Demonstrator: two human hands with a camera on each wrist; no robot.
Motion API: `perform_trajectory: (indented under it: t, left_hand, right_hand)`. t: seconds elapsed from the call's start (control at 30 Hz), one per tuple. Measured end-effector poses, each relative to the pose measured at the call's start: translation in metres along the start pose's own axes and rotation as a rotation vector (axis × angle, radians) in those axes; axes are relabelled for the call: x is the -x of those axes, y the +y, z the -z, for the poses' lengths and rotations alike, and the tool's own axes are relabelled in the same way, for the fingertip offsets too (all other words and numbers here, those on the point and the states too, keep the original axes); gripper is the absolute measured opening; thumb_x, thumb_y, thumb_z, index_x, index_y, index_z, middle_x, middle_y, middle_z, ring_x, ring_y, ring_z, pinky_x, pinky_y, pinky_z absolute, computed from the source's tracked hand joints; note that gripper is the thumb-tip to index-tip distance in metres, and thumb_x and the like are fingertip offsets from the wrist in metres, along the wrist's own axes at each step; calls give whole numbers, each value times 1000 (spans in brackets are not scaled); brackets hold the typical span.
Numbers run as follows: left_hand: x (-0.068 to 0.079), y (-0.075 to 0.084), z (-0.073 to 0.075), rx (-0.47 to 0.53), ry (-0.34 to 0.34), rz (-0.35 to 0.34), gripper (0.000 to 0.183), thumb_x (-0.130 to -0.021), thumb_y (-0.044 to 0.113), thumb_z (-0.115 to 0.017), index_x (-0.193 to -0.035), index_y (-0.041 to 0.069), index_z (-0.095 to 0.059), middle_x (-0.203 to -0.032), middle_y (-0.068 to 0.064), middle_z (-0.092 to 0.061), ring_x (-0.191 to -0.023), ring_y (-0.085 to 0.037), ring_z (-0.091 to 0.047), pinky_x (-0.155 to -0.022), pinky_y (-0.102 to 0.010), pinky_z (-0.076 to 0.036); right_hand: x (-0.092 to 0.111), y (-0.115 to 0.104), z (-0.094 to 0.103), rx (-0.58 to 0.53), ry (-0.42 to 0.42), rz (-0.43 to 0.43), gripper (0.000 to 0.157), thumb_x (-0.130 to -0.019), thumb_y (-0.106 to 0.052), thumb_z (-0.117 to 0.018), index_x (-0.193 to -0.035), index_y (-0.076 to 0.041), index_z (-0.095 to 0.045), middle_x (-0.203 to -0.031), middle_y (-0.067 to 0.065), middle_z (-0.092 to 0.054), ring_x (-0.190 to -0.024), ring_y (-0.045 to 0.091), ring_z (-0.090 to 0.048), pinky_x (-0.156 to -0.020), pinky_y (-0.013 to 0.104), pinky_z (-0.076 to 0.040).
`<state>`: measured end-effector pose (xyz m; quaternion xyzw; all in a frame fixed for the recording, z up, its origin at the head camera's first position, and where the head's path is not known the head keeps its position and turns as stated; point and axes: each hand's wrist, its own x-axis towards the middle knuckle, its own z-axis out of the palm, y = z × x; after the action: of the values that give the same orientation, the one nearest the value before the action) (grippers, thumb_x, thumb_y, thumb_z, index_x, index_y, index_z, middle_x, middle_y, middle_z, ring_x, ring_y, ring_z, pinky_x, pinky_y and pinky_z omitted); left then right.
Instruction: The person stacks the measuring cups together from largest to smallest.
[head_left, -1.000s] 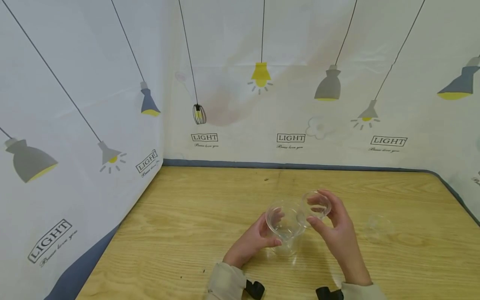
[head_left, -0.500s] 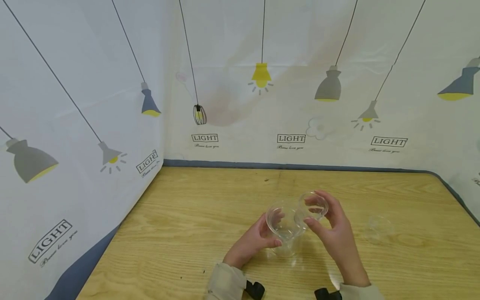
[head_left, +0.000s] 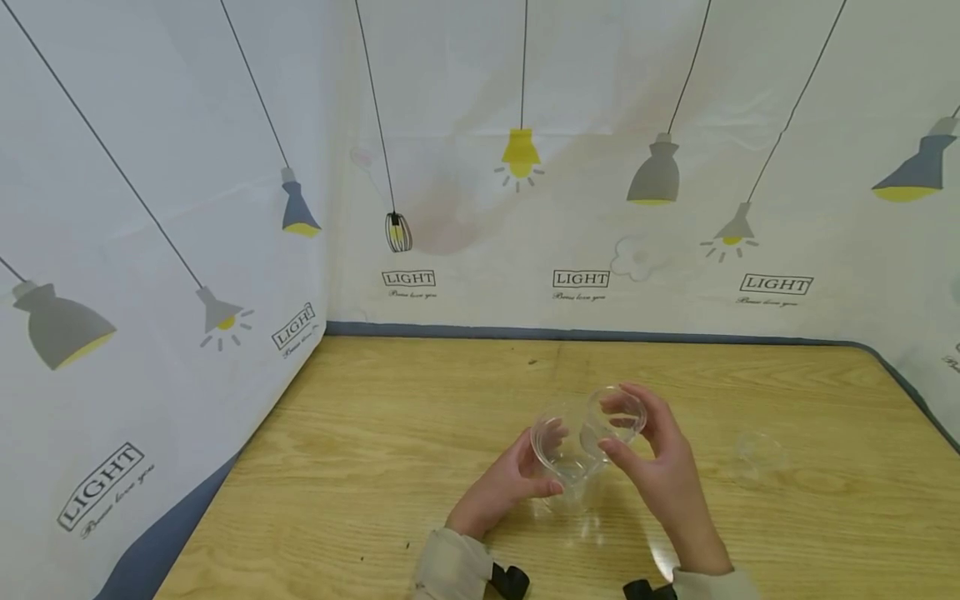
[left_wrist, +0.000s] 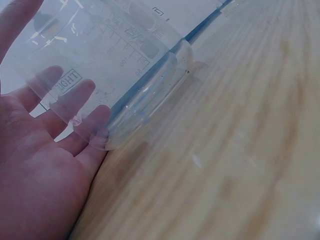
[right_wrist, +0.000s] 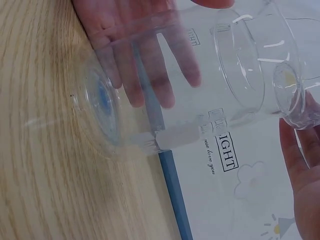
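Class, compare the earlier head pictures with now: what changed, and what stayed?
The right hand has moved the smaller clear cup leftward, overlapping the larger container more in the head view. Nothing was released or newly gripped; the left hand holds the larger container as before.

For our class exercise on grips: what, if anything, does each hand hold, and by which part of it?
The left hand holds the larger clear container round its side; the right hand holds the smaller clear cup by its side.

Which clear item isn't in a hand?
The clear piece on the table, right of the right hand; left hand holds the larger cup, right hand the smaller cup.
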<state>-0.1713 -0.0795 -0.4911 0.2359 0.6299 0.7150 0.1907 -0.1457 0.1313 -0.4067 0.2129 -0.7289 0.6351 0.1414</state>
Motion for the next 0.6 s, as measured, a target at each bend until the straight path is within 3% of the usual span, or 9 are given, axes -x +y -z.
perform_trajectory:
  t: [0.6]
  left_hand:
    - [1,0,-1,-10,13,26,74,-81,17,-67,-141,22,-24,-141,-4,-33,-128,-17,-29,-103,-37,-24]
  right_hand:
    - [0,0,-1,24,11,-4,66,-76,8,-64,-133,-13,-36,-113,9,-54,-102,19,-52,-88,26,-40]
